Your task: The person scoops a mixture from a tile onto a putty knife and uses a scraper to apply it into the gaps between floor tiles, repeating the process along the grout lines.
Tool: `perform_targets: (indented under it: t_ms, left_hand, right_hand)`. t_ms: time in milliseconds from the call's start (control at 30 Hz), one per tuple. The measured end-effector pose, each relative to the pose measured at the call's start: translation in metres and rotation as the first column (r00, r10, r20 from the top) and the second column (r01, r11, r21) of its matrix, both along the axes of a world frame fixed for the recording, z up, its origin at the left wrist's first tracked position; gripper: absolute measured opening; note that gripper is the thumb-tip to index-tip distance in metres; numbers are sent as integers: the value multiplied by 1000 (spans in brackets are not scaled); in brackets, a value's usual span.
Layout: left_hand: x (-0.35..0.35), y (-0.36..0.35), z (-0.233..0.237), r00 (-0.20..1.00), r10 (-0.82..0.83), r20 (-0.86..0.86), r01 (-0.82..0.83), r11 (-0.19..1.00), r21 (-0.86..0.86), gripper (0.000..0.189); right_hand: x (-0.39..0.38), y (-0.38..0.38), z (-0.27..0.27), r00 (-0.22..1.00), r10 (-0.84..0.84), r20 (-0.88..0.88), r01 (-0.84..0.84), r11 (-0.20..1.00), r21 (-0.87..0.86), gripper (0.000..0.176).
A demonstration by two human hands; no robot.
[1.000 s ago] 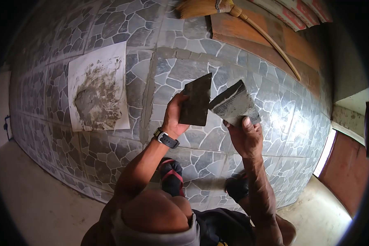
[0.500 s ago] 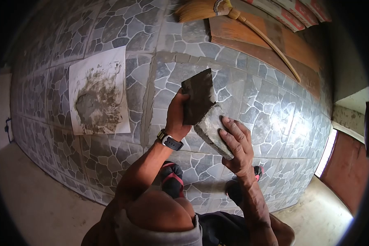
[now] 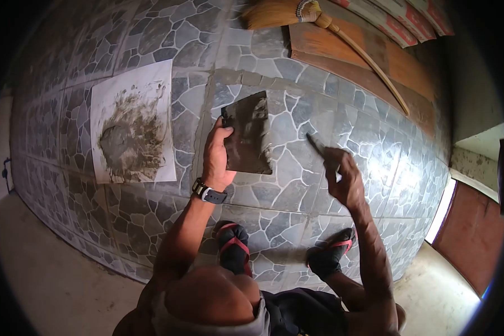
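My left hand [image 3: 217,154] grips a dark, roughly square board [image 3: 246,131] by its left edge, thumb on top. Wet grey mortar is smeared over the board's face. To its right, apart from it, my right hand [image 3: 343,176] is closed around a thin grey flat tool [image 3: 315,144], seen nearly edge-on and slightly blurred. I cannot make out its exact kind. Below both hands lies the stone-patterned tile floor [image 3: 297,190]. A strip of grey mortar [image 3: 204,109] runs along a tile joint left of the board.
A white sheet [image 3: 165,84] with a mound of wet mortar [image 3: 117,143] lies to the left. At the top are a straw broom [image 3: 274,14], brown boards [image 3: 341,47] and red-and-white sacks [image 3: 397,22]. My feet in flip-flops [image 3: 233,243] stand below.
The board has moved left and turned its mortar-smeared face up. My right hand has drawn away to the right with the grey flat piece, whose broad textured side no longer shows.
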State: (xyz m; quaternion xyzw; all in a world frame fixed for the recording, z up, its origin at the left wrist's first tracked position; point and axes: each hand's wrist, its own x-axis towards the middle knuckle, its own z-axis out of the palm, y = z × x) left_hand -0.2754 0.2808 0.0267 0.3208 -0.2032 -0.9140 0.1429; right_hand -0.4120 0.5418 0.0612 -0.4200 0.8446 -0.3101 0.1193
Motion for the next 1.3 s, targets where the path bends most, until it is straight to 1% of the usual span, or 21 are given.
perform_targets:
  t_ms: [33, 67, 100, 167, 233, 300, 333, 433, 500, 567, 600, 700, 800, 900, 967, 1000, 1100, 1133, 1233, 1267, 1300]
  left_hand:
    - [2, -5, -1, 1000, 12, 4, -12, 999, -30, 31]
    - [8, -8, -2, 1000, 7, -11, -8, 999, -35, 33]
    - [13, -8, -2, 1000, 20, 3, -19, 999, -34, 34]
    - [25, -8, -2, 999, 44, 27, -43, 999, -32, 35]
    - [41, -10, -7, 998, 55, 17, -54, 998, -38, 37]
    - [58, -10, -10, 995, 94, 36, -93, 995, -27, 37]
    - [68, -13, -10, 994, 108, 34, -109, 994, 18, 38]
    - [94, -18, -16, 981, 164, 100, -164, 986, -10, 38]
    - [112, -20, -34, 958, 197, 209, -116, 931, -347, 39]
    - [128, -27, -25, 972, 192, 138, -167, 971, -173, 37]
    - [129, -31, -17, 960, 258, 110, -259, 966, -8, 39]
    - [147, -36, -28, 934, 332, 131, -331, 943, -30, 44]
    - [160, -43, -24, 940, 342, 19, -341, 940, -17, 46]
    - [173, -48, -22, 913, 407, 29, -407, 913, -24, 46]
    - [177, -49, -22, 892, 447, 63, -444, 894, -56, 43]
    - [183, -51, -26, 885, 458, 84, -453, 888, -74, 43]
    - [195, -60, -29, 871, 482, 94, -470, 873, -126, 47]
    - [197, -60, -27, 868, 486, 100, -472, 871, -133, 46]
    - [203, -62, -28, 862, 501, 75, -491, 863, -121, 44]
    - [202, -65, -28, 861, 506, 51, -497, 859, -124, 44]
    - [200, -69, -27, 857, 514, 21, -508, 851, -132, 43]
  right_hand:
    - [-9, -6, -9, 977, -169, 131, 165, 986, 36, 18]
    - [-24, -15, -17, 970, -230, 81, 217, 966, 137, 14]
    - [-44, -26, -28, 958, -286, 23, 273, 933, 235, 16]
    - [-80, -50, -65, 919, -386, -79, 392, 879, 271, 26]
    - [-103, -78, -81, 913, -379, -154, 409, 857, 314, 29]
    - [-110, -97, -90, 899, -413, -149, 438, 827, 353, 29]
    - [-112, -107, -93, 892, -427, -150, 451, 812, 371, 29]
    - [-107, -130, -117, 848, -480, -226, 527, 716, 458, 32]
    - [-96, -156, -110, 855, -473, -212, 510, 694, 508, 35]
    - [-83, -185, -107, 863, -464, -199, 494, 696, 521, 35]
    - [-76, -200, -107, 903, -385, -190, 424, 734, 530, 34]
    - [-50, -250, -113, 928, -306, -213, 372, 770, 519, 33]
    - [-30, -296, -100, 964, -223, -148, 267, 819, 508, 34]
    - [-11, -335, -81, 992, -118, -41, 123, 867, 482, 34]
    - [1, -359, -116, 991, -65, -115, 111, 883, 456, 34]
    - [11, -367, -118, 973, 0, -230, 115, 867, 485, 32]
    - [4, -363, -110, 997, 19, -79, 21, 881, 473, 32]
    - [4, -351, -114, 983, 107, -146, -42, 921, 386, 29]
    - [19, -326, -110, 932, 319, -171, -242, 900, 362, 26]
    - [26, -322, -118, 928, 335, -160, -281, 916, 288, 23]
    - [34, -319, -123, 903, 418, -97, -387, 891, 237, 23]
